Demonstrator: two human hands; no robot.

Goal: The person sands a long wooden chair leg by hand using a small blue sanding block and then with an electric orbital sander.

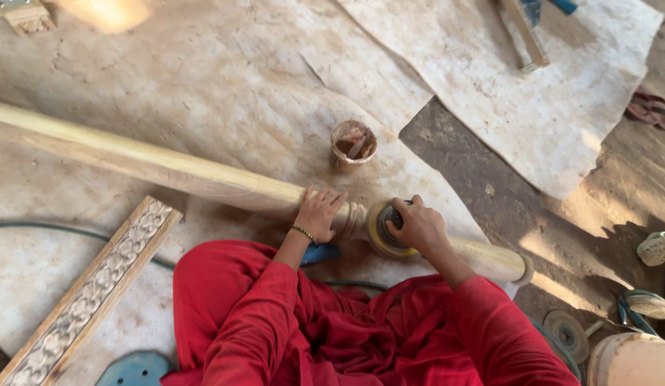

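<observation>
Turned wooden post (168,168) lies on the floor, long axis upper left to lower right; left hand (318,213) spread flat on it, right hand (417,225) nearer its end, gripping sanding disc (381,230)

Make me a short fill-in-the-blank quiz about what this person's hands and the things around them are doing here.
1. The left hand rests flat on the long wooden ____.
2. The right hand grips a round sanding ____ pressed against the wood.
3. Both sleeves are coloured ____.
4. The carved plank lies on the person's ____ side.

Missing words: pole; disc; red; left
</observation>
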